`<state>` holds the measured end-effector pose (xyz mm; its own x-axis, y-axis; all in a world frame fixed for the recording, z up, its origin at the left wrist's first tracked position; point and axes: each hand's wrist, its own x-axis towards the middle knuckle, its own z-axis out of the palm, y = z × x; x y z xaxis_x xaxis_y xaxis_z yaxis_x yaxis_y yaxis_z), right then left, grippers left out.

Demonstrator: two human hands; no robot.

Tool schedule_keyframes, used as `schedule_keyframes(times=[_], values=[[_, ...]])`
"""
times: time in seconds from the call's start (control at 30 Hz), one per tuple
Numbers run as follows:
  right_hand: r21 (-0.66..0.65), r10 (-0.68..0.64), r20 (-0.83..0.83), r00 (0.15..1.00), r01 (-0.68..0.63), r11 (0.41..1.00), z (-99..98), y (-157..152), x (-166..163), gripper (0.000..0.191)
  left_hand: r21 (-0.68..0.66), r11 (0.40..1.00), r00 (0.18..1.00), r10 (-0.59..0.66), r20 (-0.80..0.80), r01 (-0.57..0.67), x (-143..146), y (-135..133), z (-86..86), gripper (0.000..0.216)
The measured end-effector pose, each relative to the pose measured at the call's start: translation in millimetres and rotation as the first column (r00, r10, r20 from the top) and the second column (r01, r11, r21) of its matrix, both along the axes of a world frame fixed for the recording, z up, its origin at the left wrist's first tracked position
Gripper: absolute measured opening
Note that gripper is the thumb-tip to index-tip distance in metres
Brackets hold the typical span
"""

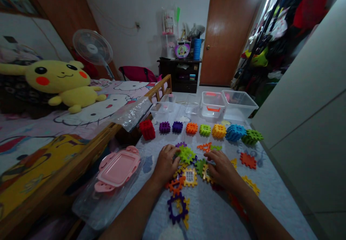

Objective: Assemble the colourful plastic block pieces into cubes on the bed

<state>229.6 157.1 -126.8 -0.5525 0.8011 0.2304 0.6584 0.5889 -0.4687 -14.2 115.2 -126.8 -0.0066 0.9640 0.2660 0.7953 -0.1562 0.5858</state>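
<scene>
My left hand (pixel 167 163) is at the left side of a loose pile, thumb and fingers closed on the edge of a lime-green interlocking plastic tile (pixel 187 154). Across from it, my right hand (pixel 222 166) hovers low with fingers apart and curved, holding nothing that I can see. Close to its fingertips lie a green tile (pixel 200 167) and a yellow tile (pixel 207 174), the latter partly covered by the hand. Between the hands rests a yellow window tile (pixel 190 177). An orange piece (pixel 177 185) and a dark purple frame tile (pixel 177 208) lie nearer me.
Behind the pile runs a row of tile stacks sorted by colour, from red (pixel 147 129) to green (pixel 252 137). Clear plastic bins (pixel 239 103) stand at the far end. A pink lid (pixel 119 168) lies at the left, beside a wooden bed rail (pixel 81 160).
</scene>
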Motion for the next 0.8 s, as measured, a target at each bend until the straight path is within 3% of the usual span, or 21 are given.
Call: schedule_keyframes(times=[0.1,0.23,0.37,0.6,0.7,0.8], values=[[-0.009,-0.035,0.096,0.995,0.036,0.999,6.9,-5,-5,0.024,0.01,0.999,0.999,0.039,-0.035,-0.039,-1,0,0.4,0.022],[0.008,-0.081,0.194,0.978,0.081,0.997,17.8,-18,-18,0.043,0.016,0.994,0.99,0.107,-0.089,-0.106,-2,1,-0.3,0.021],[-0.013,-0.057,0.185,0.981,0.061,0.998,21.0,-27,-28,0.04,0.048,0.991,0.989,0.131,-0.066,-0.128,-3,1,0.0,0.026],[-0.017,0.107,-0.101,0.989,-0.109,0.994,18.3,-25,-24,0.052,0.02,0.993,0.993,-0.113,-0.023,0.114,2,-1,-2.6,0.044],[-0.056,0.046,-0.286,0.957,-0.065,0.996,17.9,-18,-16,0.054,0.001,0.991,0.99,-0.136,-0.027,0.137,3,0,-4.7,0.043],[-0.177,-0.075,-0.414,0.907,0.001,0.984,17.9,-7,-5,0.054,0.006,0.993,0.993,-0.119,-0.014,0.119,3,1,-3.9,0.033]])
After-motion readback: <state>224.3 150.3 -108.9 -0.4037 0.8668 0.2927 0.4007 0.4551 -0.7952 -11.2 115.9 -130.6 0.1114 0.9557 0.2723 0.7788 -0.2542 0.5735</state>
